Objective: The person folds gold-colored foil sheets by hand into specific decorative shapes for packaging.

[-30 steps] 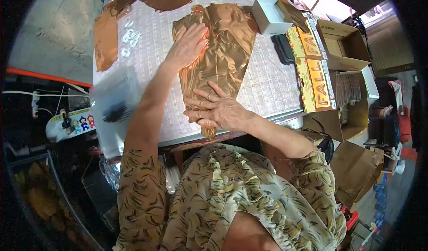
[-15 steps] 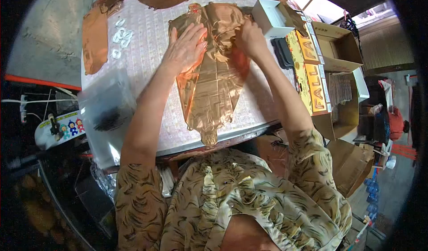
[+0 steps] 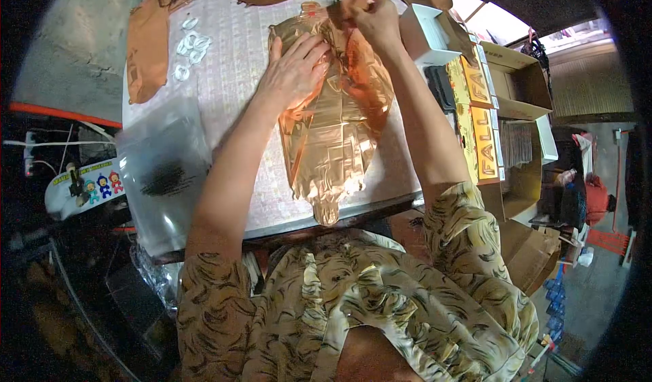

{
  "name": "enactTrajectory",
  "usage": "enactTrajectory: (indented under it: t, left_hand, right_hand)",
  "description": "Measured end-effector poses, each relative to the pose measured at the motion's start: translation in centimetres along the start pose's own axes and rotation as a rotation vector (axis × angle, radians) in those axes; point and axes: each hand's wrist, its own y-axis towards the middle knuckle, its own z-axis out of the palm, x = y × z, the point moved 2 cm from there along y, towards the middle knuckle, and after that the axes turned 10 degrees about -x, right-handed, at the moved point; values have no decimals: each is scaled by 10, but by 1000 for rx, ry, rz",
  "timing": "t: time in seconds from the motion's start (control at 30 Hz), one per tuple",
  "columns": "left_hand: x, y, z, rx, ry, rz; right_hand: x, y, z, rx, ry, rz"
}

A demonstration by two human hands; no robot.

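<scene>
A shiny copper-coloured foil balloon (image 3: 334,152) lies flat and partly folded in front of me, its narrow neck pointing at the table's near edge. My left hand (image 3: 297,71) rests on its upper left part, fingers stretched out and pressed down. At the upper right, my right hand (image 3: 373,21) pinches the foil's edge and holds it raised off the table; the exact grip of the fingertips is partly blurred. Creased, reflective foil shows between the two hands.
Left of the balloon lie white ring-like pieces (image 3: 193,46), another copper foil piece (image 3: 147,52) and clear plastic bags (image 3: 163,171). A white box (image 3: 428,34), a black stack (image 3: 440,86) and yellow "FALL" packages (image 3: 485,141) line the right side, beside cardboard boxes (image 3: 516,69).
My right hand has moved up and pulled the foil's right edge up and inward. My left hand stays flat on the foil. The view has shifted slightly.
</scene>
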Motion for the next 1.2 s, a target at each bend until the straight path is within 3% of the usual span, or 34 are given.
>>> enactTrajectory:
  t: [0.03, 0.1, 0.13, 0.2, 0.23, 0.27, 0.33, 0.37, 1.13, 1.2]
  left_hand:
    - [-1, 1, -2, 1, -3, 1]
    - [-4, 3, -9, 101, 59, 14]
    - [-4, 2, -10, 99, 58, 8]
    - [-5, 1, -13, -15, -12, 44]
    - [-4, 0, -12, -18, -12, 39]
    - [-4, 0, -11, -20, 2, 45]
    - [-5, 2, -12, -26, 15, 52]
    - [-5, 2, -14, -4, 6, 42]
    - [-4, 2, -11, 51, 1, 11]
    - [-4, 0, -10, -21, -5, 26]
  right_hand:
    - [11, -6, -4, -1, -2, 1]
    - [35, -29, -8, 354, 723, 163]
    - [24, -31, -8, 359, 721, 163]
    - [-15, -36, -17, 158, 166, -312]
    - [-29, -48, -22, 215, -11, -165]
    - [-28, -61, -27, 216, -12, -166]
    - [-23, -84, -38, 56, -427, -568]
    - [-25, -90, -37, 154, -475, -508]
    - [-13, -111, -21, 266, -519, -473]
    - [-16, -110, -20, 267, -582, -512]
